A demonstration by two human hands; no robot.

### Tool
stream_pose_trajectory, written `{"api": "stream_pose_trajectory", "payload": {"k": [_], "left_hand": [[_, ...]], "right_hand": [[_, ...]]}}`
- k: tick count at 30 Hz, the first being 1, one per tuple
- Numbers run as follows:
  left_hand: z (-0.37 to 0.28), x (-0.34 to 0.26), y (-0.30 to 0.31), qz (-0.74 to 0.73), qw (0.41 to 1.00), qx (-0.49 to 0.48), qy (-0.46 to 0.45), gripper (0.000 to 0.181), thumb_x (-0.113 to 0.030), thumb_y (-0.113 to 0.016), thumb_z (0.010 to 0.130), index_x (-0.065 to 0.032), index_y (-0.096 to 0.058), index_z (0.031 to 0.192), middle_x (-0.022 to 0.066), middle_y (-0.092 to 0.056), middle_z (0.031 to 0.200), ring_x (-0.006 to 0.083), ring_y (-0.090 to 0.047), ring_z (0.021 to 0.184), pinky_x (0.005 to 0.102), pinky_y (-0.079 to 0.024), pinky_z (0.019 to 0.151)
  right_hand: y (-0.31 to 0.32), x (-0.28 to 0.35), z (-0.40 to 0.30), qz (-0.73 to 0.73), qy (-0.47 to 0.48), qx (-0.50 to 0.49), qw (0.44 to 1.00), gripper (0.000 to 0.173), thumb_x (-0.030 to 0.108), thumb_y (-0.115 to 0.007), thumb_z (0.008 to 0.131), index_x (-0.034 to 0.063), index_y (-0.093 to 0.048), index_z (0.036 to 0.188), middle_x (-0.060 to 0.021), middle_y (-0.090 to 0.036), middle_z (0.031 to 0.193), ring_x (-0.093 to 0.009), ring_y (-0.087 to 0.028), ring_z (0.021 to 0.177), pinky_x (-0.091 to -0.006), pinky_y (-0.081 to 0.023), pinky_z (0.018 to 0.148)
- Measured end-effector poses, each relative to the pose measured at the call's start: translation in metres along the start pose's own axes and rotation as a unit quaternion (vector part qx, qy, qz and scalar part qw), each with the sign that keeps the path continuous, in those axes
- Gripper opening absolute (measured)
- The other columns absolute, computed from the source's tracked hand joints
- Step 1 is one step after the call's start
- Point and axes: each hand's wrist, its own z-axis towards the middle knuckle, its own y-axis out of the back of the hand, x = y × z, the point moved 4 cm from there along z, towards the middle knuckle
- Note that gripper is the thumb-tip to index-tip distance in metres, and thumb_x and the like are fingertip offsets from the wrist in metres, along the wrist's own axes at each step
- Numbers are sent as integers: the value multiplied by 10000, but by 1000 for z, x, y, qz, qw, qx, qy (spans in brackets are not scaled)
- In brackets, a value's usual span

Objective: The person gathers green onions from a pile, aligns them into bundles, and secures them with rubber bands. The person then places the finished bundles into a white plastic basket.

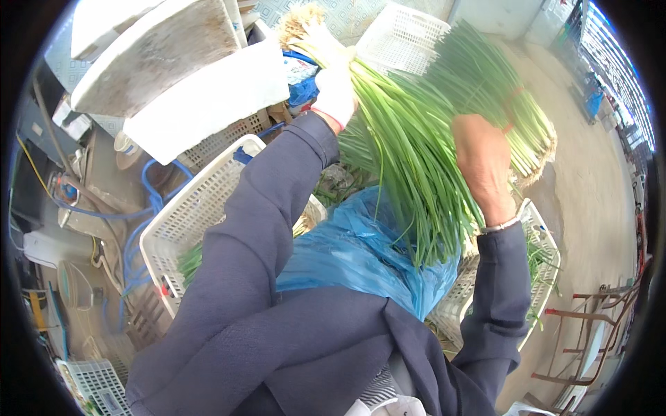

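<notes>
In a white glove, my left hand (335, 88) grips a bunch of long green-leaved stalks, perhaps scallions or garlic chives (406, 135), just below its pale, rooted end at the upper middle. The leaves fan down to the right over a blue plastic sheet (354, 244) across my lap. Bare and with curled fingers, my right hand (481, 156) is at the right edge of these leaves; whether it holds any is hidden. Beyond it lies a second bunch (510, 109), tied with a red band, roots towards the lower right.
White plastic crates stand at my left (182, 223), at my right (541, 244) and at the top (400, 36). Foam boxes (208, 99) are stacked upper left. A blue hose (151, 192) coils on the left floor. A metal-framed chair (593, 333) stands lower right.
</notes>
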Motion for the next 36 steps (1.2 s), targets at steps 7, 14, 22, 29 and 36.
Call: {"api": "stream_pose_trajectory", "payload": {"k": [7,14,22,29,36], "left_hand": [[-8,-3,-16,51,996,58,-53,271,-138,-719,852,-9,-591,1053,91,-628,913,225,-649,794,354,-575,704],[-17,-8,-34,57,994,83,-34,313,-141,-703,864,35,-591,1097,131,-642,969,251,-667,840,374,-580,737],[-18,0,-46,57,998,32,-5,415,-175,-773,796,95,-617,1069,150,-658,971,246,-660,778,378,-561,659],[-57,-14,-100,94,991,96,-20,391,-200,-755,840,23,-611,1127,80,-655,955,185,-647,812,335,-550,704],[-73,-19,-97,174,969,170,29,565,-451,-759,821,-25,-583,1148,21,-631,920,92,-612,780,237,-512,682]], "right_hand": [[25,-33,11,436,-261,4,861,113,114,-613,943,13,-618,892,43,-538,753,-39,-463,698,-202,-391,628],[75,-92,11,28,-125,-197,972,125,168,-617,950,47,-647,947,-56,-605,734,-107,-527,671,-267,-445,628],[123,-181,-81,-263,-252,56,929,283,235,-696,877,82,-676,1114,-65,-679,1116,-216,-652,1005,-354,-492,877],[29,12,68,215,-77,17,973,261,277,-741,823,70,-671,964,-59,-674,848,-195,-652,751,-350,-504,648],[-8,-5,86,408,-176,101,890,115,130,-679,830,26,-631,837,-48,-570,639,-108,-495,584,-285,-421,577]]}}
